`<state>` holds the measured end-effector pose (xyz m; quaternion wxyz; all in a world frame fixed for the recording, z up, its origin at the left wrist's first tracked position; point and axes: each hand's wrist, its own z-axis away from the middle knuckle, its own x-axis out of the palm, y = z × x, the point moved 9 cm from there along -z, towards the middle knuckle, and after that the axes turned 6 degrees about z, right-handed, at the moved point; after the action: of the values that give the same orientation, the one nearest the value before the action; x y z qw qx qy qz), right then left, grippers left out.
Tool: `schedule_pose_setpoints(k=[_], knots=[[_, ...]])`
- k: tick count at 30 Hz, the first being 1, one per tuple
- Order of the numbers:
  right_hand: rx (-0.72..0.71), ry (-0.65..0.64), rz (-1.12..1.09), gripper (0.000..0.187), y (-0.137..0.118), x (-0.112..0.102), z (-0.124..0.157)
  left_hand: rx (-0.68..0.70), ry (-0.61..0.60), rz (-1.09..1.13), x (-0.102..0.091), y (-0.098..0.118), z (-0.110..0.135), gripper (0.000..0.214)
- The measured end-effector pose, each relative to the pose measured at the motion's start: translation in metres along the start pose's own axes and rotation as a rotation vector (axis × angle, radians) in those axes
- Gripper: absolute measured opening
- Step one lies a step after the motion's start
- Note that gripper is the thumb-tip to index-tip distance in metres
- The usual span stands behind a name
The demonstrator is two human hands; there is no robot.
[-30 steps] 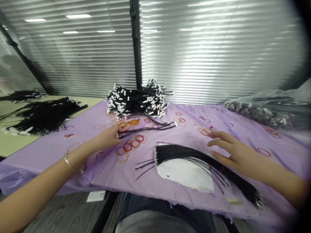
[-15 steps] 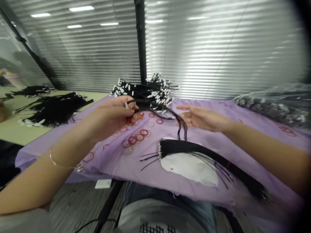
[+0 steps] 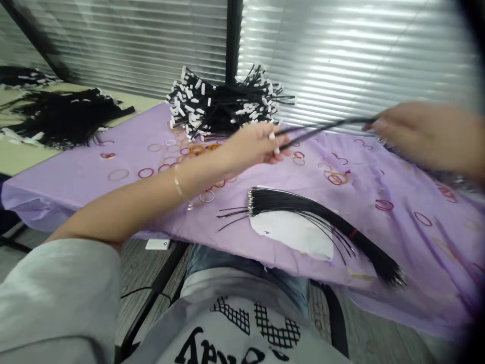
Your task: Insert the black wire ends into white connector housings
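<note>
My left hand (image 3: 261, 144) is closed around the ends of a few thin black wires (image 3: 318, 130), and small white connectors show at its fingertips. The wires stretch taut to the right, where my right hand (image 3: 424, 134), smeared by motion, pinches their other part. Below lies a bundle of black wires (image 3: 303, 205) with silvery tips, bound by a red band and partly resting on a white sheet (image 3: 291, 235). Behind my left hand is a heap of black wires with white connectors (image 3: 223, 103).
Red and yellow rubber bands (image 3: 335, 177) are scattered over the purple tablecloth (image 3: 227, 227). More black wires (image 3: 71, 116) lie on a pale table at the left. Window blinds (image 3: 341, 60) with a dark post (image 3: 233, 40) stand behind.
My right hand has moved right and up and now grips the wires, which hung loose before. My left hand has shifted right, and the view has tilted down.
</note>
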<state>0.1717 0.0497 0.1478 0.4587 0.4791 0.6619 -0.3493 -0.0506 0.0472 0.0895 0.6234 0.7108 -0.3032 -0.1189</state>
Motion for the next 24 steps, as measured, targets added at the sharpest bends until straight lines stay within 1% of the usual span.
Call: schedule_pose_setpoints(k=[1,2,3,4,6,7,8,10,12,14,16,18,20,22,24], knots=[[0.056,-0.02,0.221,0.042,0.003,0.01,0.003,-0.066,0.014,-0.017,-0.007,-0.024,-0.004,0.005],[0.06,-0.017,0.338,0.052,-0.006,0.019,0.007,-0.119,0.033,-0.01,-0.015,-0.044,-0.007,0.006],[-0.03,0.005,0.333,0.053,-0.03,0.03,0.013,-0.172,0.073,0.002,-0.025,-0.063,-0.009,0.005],[-0.159,-0.014,0.247,0.046,-0.061,0.044,0.021,-0.206,0.111,0.017,-0.034,-0.076,-0.01,0.004],[-0.373,-0.087,0.01,0.03,-0.128,0.068,0.039,-0.228,0.136,0.038,-0.047,-0.091,-0.011,0.003],[-0.486,-0.177,-0.086,0.023,-0.161,0.082,0.048,-0.219,0.146,0.043,-0.052,-0.093,-0.01,0.002],[-0.552,-0.257,-0.141,0.023,-0.187,0.094,0.054,-0.208,0.154,0.045,-0.056,-0.094,-0.01,0.004],[-0.594,-0.37,-0.143,0.026,-0.221,0.114,0.055,-0.203,0.175,0.048,-0.061,-0.096,-0.008,0.008],[-0.61,-0.428,-0.105,0.029,-0.237,0.127,0.048,-0.228,0.178,0.048,-0.063,-0.101,-0.007,0.009],[-0.623,-0.47,-0.076,0.027,-0.244,0.134,0.041,-0.248,0.168,0.04,-0.064,-0.105,-0.008,0.01],[-0.61,-0.539,-0.065,0.022,-0.245,0.139,0.038,-0.238,0.137,0.033,-0.062,-0.105,-0.01,0.009],[-0.586,-0.639,-0.057,0.015,-0.246,0.144,0.041,-0.219,0.115,0.035,-0.061,-0.102,-0.012,0.005],[-0.582,-0.727,-0.044,0.009,-0.249,0.146,0.046,-0.212,0.124,0.037,-0.063,-0.099,-0.012,0.003],[-0.62,-0.771,-0.041,0.01,-0.253,0.146,0.052,-0.218,0.141,0.037,-0.066,-0.097,-0.012,0.003],[-0.678,-0.77,-0.056,0.013,-0.255,0.145,0.056,-0.213,0.142,0.042,-0.066,-0.095,-0.012,0.003]])
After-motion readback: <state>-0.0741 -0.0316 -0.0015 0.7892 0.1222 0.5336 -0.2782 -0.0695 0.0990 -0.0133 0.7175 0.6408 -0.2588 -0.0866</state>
